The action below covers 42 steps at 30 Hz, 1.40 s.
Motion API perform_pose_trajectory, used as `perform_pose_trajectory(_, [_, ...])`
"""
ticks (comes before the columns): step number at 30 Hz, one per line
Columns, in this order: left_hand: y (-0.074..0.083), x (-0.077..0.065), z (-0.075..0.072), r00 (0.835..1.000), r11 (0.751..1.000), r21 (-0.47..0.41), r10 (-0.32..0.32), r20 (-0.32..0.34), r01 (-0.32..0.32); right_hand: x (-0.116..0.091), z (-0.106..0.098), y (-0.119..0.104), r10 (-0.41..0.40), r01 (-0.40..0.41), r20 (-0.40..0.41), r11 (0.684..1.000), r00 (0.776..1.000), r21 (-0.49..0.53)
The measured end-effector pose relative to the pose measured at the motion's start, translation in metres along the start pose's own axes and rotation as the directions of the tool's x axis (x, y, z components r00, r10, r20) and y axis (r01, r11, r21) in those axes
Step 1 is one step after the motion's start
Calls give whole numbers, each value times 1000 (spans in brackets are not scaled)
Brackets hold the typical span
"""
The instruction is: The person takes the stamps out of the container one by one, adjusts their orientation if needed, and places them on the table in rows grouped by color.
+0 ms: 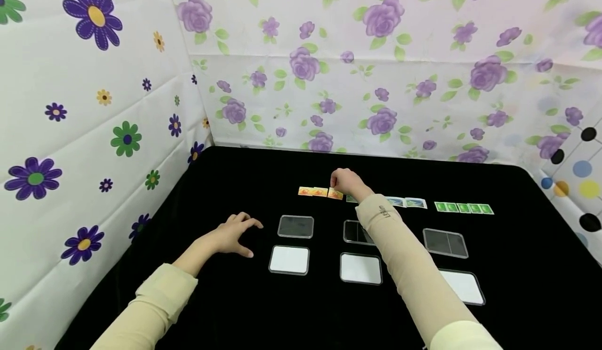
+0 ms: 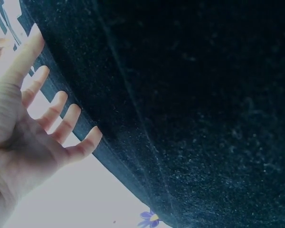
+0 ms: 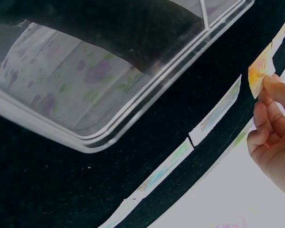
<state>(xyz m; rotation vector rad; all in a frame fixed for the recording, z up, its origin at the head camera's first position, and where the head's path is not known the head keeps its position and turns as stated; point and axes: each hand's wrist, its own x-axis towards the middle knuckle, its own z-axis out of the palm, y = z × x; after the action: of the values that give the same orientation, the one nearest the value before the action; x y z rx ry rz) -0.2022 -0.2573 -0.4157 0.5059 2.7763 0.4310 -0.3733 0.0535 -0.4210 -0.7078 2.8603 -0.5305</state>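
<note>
My right hand (image 1: 349, 181) is at the back row and pinches the near edge of an orange postage stamp (image 3: 259, 71) between thumb and finger. This stamp is the rightmost of three orange stamps (image 1: 312, 191). Right of the hand lie blue-and-white stamps (image 1: 416, 202), partly hidden by hand and sleeve. My left hand (image 1: 230, 236) holds nothing, its fingers spread and loosely bent over the black cloth, left of a clear plastic cover (image 1: 295, 226) and a white-backed case (image 1: 289, 260). In the left wrist view, the left palm and fingers touch no object.
A strip of green stamps (image 1: 463, 208) lies at the back right. More clear covers (image 1: 446, 243) and white-backed cases (image 1: 360, 268) stand in two rows; my right sleeve covers part of them. Flowered sheets (image 1: 301, 99) hang behind and at the left of the black-covered table (image 1: 226, 308).
</note>
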Motion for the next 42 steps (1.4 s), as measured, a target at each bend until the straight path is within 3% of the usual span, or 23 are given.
perform_pose_trajectory(8, [2,2,3,1000,1000,1,14,11,-14,-6,4,3,-27,28,9,998,1000,-49])
perform_pose_trajectory(18, [3,1,2,1000,1000,-2,12,18,-12,-5,11,1,-55,50,-43,993,998,-106])
perform_pose_trajectory(32, [2,3,-6,1000,1000,4,11,23,-11,-7,3,-2,-73,65,-47,986,996,-154])
perform_pose_trajectory(42, [-1,1,-3,999,1000,-19,8,31,-7,-13,2,-4,-71,64,-36,984,997,-169])
